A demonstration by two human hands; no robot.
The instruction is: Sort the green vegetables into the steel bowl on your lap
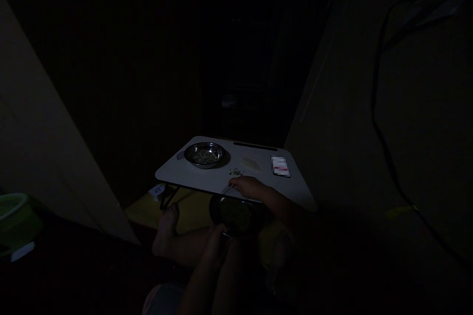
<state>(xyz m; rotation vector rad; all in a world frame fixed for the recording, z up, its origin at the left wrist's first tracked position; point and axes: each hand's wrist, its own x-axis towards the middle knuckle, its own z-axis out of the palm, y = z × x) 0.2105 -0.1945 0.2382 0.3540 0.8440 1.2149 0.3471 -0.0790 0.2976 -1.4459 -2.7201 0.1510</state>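
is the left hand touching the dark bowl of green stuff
Touching: the head view shows the left hand at the dark bowl's near rim, fingers against its edge, though the light is dim.

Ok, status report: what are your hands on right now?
Left hand on dark bowl of green food, held low. Right hand at table edge, near green crumbs. Steel bowl farther along.

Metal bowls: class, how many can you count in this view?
2. One metal bowl stands on the white lap table; another sits below the table's near edge, at the left hand. Darkness may hide others.
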